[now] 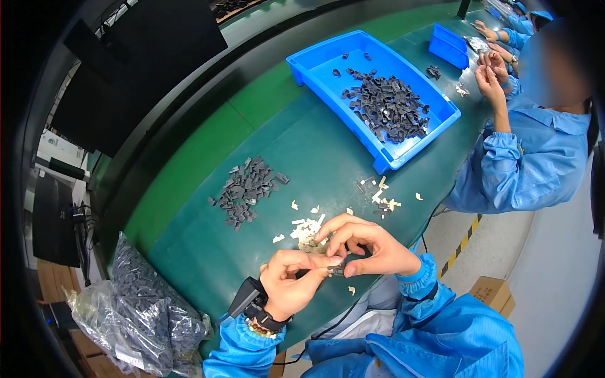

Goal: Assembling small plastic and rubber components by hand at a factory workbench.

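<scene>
Pinching one dark part (338,269) together, left hand (288,281) and right hand (377,247) could slip, losing it among eleven-o'clock cream pieces (307,229).

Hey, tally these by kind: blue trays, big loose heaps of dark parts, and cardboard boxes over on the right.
Blue trays: 2 (large tray, small tray)
Dark heaps: 2 (tray heap, table heap)
Cardboard box: 1
Total: 5
</scene>
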`<state>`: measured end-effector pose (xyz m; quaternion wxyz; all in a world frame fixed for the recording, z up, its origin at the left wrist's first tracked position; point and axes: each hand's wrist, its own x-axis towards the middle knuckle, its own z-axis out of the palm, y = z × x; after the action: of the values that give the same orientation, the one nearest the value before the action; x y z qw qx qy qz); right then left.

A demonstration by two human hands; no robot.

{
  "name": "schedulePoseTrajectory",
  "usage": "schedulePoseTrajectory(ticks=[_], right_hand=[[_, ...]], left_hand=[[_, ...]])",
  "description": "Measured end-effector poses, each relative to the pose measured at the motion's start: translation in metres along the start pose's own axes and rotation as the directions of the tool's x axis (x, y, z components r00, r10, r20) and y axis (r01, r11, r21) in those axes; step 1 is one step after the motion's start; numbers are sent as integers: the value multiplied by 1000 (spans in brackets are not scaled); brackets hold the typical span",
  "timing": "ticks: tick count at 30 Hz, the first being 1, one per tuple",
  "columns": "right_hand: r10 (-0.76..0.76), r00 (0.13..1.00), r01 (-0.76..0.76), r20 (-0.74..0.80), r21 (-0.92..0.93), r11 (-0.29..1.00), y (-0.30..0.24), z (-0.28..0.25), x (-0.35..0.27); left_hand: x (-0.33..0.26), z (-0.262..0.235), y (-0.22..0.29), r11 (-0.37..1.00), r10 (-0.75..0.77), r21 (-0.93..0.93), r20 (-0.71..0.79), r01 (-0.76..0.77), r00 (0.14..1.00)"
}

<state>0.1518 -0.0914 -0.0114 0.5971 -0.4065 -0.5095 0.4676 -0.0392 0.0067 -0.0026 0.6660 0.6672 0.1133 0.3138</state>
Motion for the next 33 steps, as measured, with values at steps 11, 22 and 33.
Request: schedulePoseTrajectory(ticks=[11,22,33], right_hand=[[-250,912,183,-325,-222,958,14,10,-14],[-212,938,123,-272,-311,942,7,15,-13],[-375,895,211,-241,-511,833,6,16,-11]], left_hand=[[2,3,-5,994,-18,100,-184,37,983],[0,3,-9,985,13,172,-229,28,973],[3,2,-11,985,-70,139,-211,101,975]])
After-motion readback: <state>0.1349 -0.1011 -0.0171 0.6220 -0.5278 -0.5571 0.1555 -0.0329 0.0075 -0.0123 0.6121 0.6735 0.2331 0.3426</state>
